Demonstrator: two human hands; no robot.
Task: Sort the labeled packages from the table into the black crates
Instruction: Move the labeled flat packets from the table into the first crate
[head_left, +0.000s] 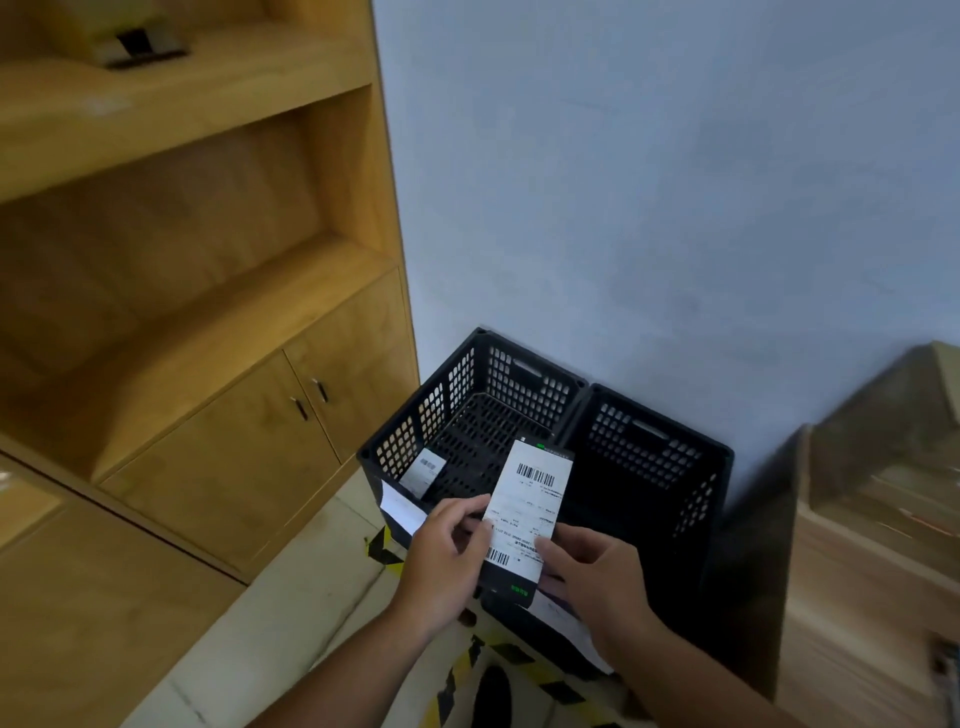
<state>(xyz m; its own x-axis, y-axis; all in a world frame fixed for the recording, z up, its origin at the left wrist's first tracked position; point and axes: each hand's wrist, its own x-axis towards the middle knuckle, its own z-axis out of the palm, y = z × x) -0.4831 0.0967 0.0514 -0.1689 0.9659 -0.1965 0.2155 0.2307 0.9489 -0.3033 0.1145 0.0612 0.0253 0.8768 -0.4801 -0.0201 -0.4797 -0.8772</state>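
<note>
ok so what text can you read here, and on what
None is legible.
White label on the held package: two barcodes, print too small to read.
Its green marks: blurred.
Label of the second package in the left crate: blurred.

Wooden shelf unit (182, 249) left; yellow-black floor tape (384, 553); blue-grey wall (649, 182)

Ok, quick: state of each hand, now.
Left hand: grips the left edge of the flat black package with the white barcode label.
Right hand: pinches that package's lower right edge.
</note>
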